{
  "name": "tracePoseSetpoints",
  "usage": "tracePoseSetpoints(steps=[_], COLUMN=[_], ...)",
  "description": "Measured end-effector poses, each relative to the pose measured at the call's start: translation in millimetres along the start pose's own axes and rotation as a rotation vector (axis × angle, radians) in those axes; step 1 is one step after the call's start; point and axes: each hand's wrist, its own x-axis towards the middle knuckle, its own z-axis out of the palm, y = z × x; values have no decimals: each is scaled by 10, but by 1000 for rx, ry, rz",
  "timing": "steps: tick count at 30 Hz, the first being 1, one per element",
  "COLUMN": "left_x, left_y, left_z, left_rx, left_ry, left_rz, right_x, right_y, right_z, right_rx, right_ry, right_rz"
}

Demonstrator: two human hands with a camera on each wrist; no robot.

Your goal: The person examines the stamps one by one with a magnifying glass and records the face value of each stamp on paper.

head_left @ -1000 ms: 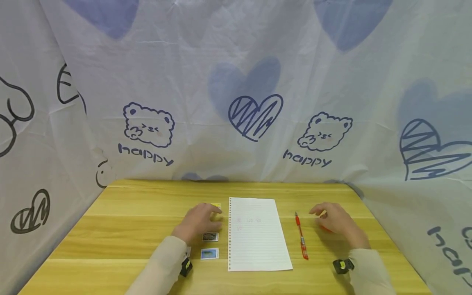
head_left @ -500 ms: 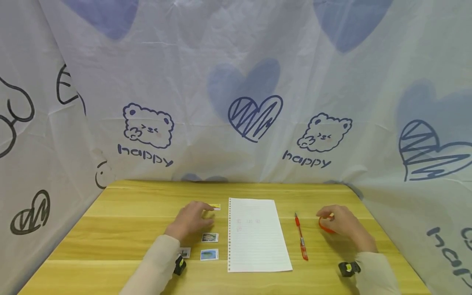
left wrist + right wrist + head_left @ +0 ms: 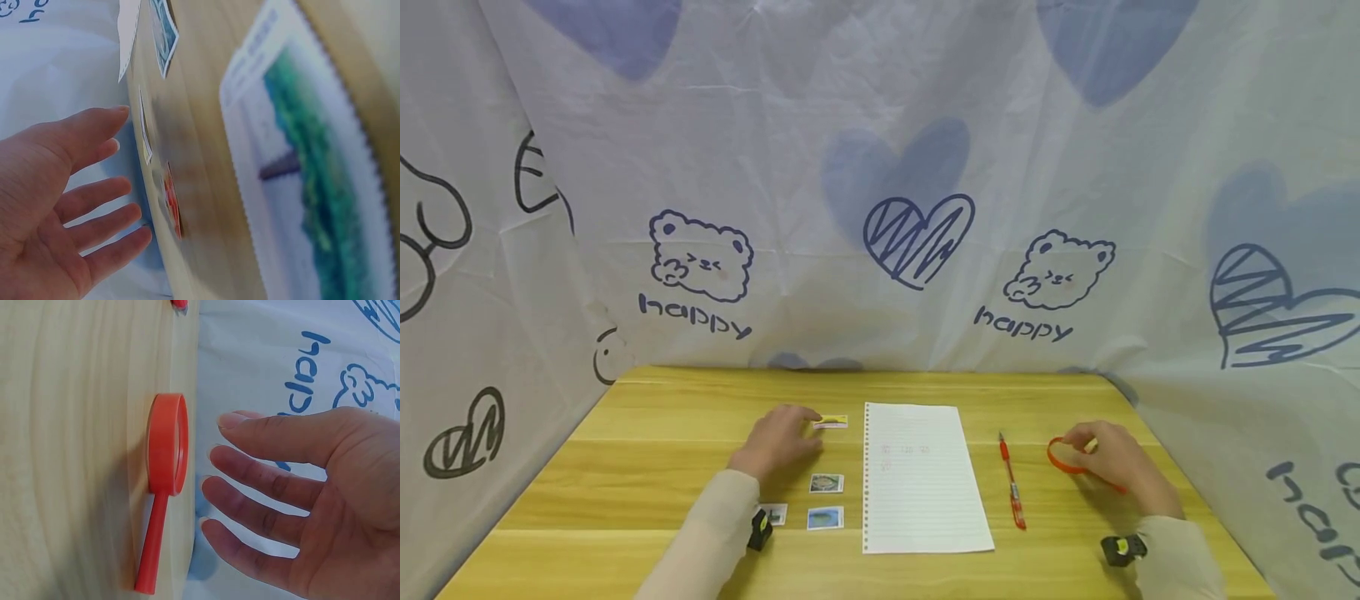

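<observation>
My left hand (image 3: pixel 777 443) hovers over the table's left part with loosely bent fingers and nothing in them. Its fingertips overlap the edge of a yellow stamp (image 3: pixel 831 422) in the head view. Nearer me lie more stamps, among them a blue one (image 3: pixel 825 517) and a dark-centred one (image 3: pixel 827 483); a green-and-white stamp (image 3: pixel 300 169) looms large in the left wrist view. On the right, a red magnifying glass (image 3: pixel 164 447) lies on the wood. Above and beside it is my right hand (image 3: pixel 1116 465), fingers apart and relaxed, holding nothing.
A sheet of lined paper (image 3: pixel 925 500) with faint red writing lies mid-table. Between it and the magnifying glass is a red pen (image 3: pixel 1012 483). Behind the wooden table (image 3: pixel 647 467) hangs a white cloth (image 3: pixel 820 275) printed with hearts and bears.
Both hands have drawn apart, the left going leftward and the right going rightward. The yellow stamp and the magnifying glass are now more exposed.
</observation>
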Motion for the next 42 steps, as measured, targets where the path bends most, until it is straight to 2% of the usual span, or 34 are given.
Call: tracePoseSetpoints(steps=[6, 15, 32, 42], left_x=[67, 113, 253, 291], left_y=[-22, -71, -140, -203], left_z=[-33, -74, -4, -31], left_rx=[12, 4, -18, -76], left_ry=[-1, -24, -58, -50], left_rz=[4, -42, -49, -119], right_x=[-9, -42, -75, -101], right_y=[82, 163, 299, 371], right_z=[-7, -17, -14, 0], right_rx=[5, -2, -23, -40], right_ry=[-29, -35, -48, -58], right_rz=[51, 68, 102, 164])
